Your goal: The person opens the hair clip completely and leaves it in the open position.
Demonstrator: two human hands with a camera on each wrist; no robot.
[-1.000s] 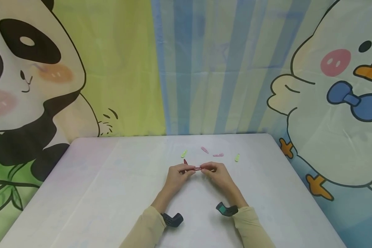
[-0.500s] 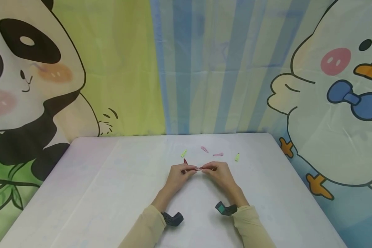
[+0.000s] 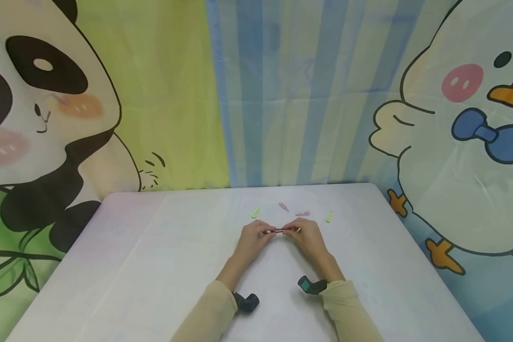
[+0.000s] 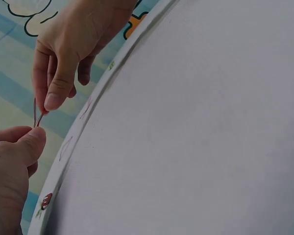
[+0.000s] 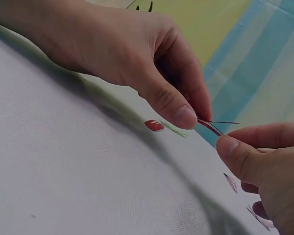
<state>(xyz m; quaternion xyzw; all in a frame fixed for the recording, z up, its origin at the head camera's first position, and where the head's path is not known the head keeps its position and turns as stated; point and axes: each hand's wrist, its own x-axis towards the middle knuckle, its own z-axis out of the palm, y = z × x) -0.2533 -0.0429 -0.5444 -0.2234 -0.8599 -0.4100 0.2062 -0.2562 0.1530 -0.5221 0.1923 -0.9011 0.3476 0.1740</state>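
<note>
Both hands meet near the middle of the white table, pinching a thin red snap hair clip between thumbs and fingers. The left hand grips one end, the right hand the other. In the right wrist view, thin strips of the hair clip stand apart between the two thumbs. A second red hair clip lies on the table beyond the hands, hidden in the head view. Near it is a green clip. Past the right hand lie two pink clips and another green clip.
The white table ends at a far edge just behind the clips. A printed curtain hangs behind it. Dark devices are strapped on the left wrist and right wrist, over beige sleeves.
The left hand has shifted slightly right and away from the body, still holding the hair clip, and now covers the second red clip in the head view. The head view has tilted a little.
</note>
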